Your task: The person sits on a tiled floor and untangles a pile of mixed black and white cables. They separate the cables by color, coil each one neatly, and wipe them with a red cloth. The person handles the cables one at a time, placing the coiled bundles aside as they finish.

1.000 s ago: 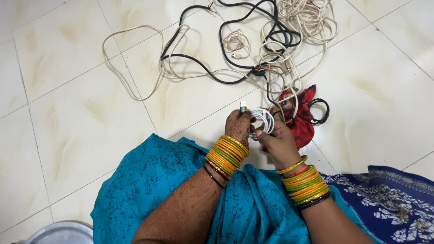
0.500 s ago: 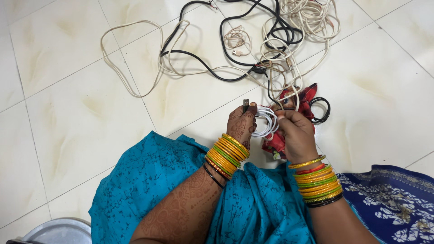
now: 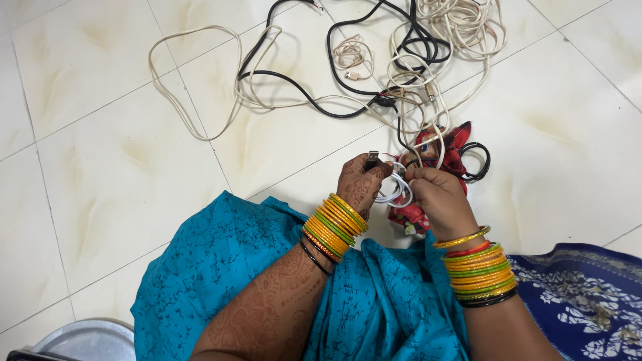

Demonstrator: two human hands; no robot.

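Observation:
A small coil of white cable sits between my two hands, just above the blue cloth on my lap. My left hand pinches the cable's metal plug end at its fingertips. My right hand grips the coil from the right side. Both wrists carry stacks of yellow, green and orange bangles. Behind my right hand lies a red patterned cloth with a black cable loop beside it.
A tangle of cream and black cables spreads over the white tiled floor ahead. One cream cable loops far out to the left. A metal dish rim shows at the bottom left. Dark blue patterned cloth lies at the bottom right.
My left hand turned the plug end over toward the coil. My right hand shifted right and closed tighter on the coil, which now looks smaller.

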